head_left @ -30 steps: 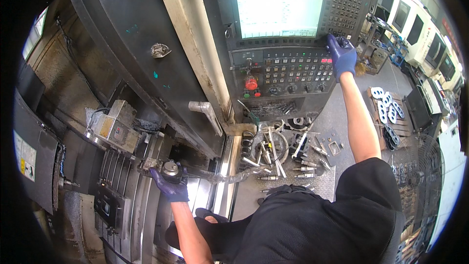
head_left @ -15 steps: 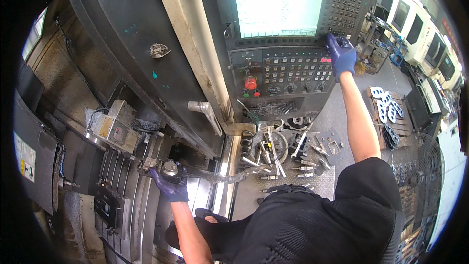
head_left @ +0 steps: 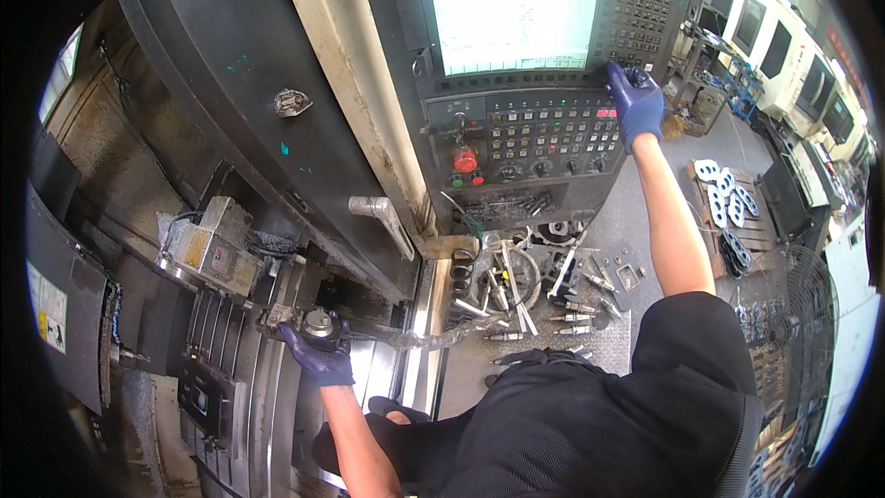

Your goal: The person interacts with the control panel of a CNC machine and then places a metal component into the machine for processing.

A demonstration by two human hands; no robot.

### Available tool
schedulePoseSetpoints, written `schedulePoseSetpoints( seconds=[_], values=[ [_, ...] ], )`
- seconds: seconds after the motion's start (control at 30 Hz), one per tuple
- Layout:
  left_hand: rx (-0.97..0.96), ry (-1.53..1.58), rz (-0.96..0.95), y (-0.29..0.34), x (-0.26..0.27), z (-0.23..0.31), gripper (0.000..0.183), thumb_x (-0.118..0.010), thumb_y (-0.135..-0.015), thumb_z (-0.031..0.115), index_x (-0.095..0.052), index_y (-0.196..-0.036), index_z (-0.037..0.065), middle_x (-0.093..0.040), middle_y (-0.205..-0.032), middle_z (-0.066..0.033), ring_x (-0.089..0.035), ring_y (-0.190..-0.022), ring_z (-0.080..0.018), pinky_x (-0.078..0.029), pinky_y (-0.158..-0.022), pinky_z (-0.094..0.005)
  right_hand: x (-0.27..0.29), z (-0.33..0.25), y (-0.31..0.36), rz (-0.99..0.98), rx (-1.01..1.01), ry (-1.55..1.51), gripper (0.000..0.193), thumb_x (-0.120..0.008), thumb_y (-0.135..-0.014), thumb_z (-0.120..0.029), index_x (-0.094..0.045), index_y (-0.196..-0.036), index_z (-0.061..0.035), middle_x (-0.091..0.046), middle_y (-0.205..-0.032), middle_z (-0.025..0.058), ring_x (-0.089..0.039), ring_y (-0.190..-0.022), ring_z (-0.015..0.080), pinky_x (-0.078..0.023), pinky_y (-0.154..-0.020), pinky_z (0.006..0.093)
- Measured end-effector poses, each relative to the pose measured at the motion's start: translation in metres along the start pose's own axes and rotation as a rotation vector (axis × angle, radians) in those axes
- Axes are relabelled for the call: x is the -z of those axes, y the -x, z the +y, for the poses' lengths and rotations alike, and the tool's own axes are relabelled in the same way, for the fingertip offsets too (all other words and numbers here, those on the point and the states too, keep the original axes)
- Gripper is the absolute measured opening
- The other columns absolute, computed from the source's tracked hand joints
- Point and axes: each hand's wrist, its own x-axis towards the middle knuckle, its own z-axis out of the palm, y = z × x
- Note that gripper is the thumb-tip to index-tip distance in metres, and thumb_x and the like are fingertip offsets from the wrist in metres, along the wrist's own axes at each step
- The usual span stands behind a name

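A dark handheld unit (head_left: 323, 340) with a round silver knob (head_left: 318, 320) on top sits in the gloved left hand (head_left: 321, 367), beside the machine's open interior. The left fingers are wrapped about it, one side of the grip to its left and the thumb side to its right, so the unit lies between them, just beyond the palm, knob facing up. The glove covers too much of the body to tell its long axis; a thick, grimy cable (head_left: 419, 339) stretches rightward near it. The left hand is the nearer one; the gloved right hand (head_left: 636, 111) is well apart, up and to the right, at the lower right corner of the screen (head_left: 516, 23), just below the keypad (head_left: 641, 17) of the control panel (head_left: 553, 166). Its fingers look curled, but I cannot tell whether they press or grip anything. Between the arms stand a dark machine door (head_left: 230, 55) with its handle (head_left: 383, 217), and metal tool holders (head_left: 576, 317). Farther right, pale perforated plates (head_left: 717, 206) lie on a wooden pallet (head_left: 754, 247).
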Motion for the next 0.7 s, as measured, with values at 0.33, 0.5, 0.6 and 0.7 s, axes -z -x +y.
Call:
schedulePoseSetpoints(
  seconds=[0.33,0.5,0.6,0.7],
  values=[
    [0.002,0.01,0.011,0.005,-0.004,0.001,0.057,-0.049,-0.087,0.068,-0.06,-0.11,0.017,-0.065,-0.093,-0.008,-0.063,-0.077,-0.0243,-0.052,-0.066,-0.038,-0.003,0.008,-0.002,0.034,-0.008,-0.088,0.036,-0.072,-0.084,-0.031,-0.069,-0.088,0.0038,-0.071,-0.075,0.0124,-0.059,-0.066,0.0137,-0.047,-0.067,0.0307],
    [-0.016,-0.007,0.012,0.006,-0.004,0.001,0.058,-0.049,-0.087,0.068,-0.06,-0.11,0.017,-0.066,-0.094,-0.0079,-0.063,-0.078,-0.0245,-0.051,-0.069,-0.0396,-0.001,0.0,0.001,0.026,0.004,-0.043,0.035,-0.072,-0.084,-0.031,-0.069,-0.087,0.0038,-0.07,-0.074,0.0121,-0.059,-0.065,0.0135,-0.046,-0.066,0.0306],
    [-0.004,-0.002,0.004,0.004,-0.002,0.001,0.058,-0.049,-0.087,0.069,-0.061,-0.11,0.016,-0.066,-0.094,-0.008,-0.063,-0.079,-0.0249,-0.05,-0.07,-0.04,0.0,-0.003,0.002,0.038,0.017,-0.015,0.035,-0.072,-0.085,-0.031,-0.069,-0.086,0.0039,-0.07,-0.073,0.0114,-0.058,-0.065,0.0133,-0.046,-0.065,0.0305],
    [-0.03,-0.01,0.036,0.008,-0.007,0.001,0.059,-0.049,-0.087,0.069,-0.061,-0.11,0.016,-0.066,-0.094,-0.0081,-0.062,-0.078,-0.0252,-0.05,-0.069,-0.0397,-0.001,-0.007,0.005,0.045,0.017,-0.044,0.035,-0.072,-0.085,-0.031,-0.069,-0.086,0.0037,-0.069,-0.072,0.0104,-0.057,-0.064,0.013,-0.045,-0.064,0.0304]
  ],
)
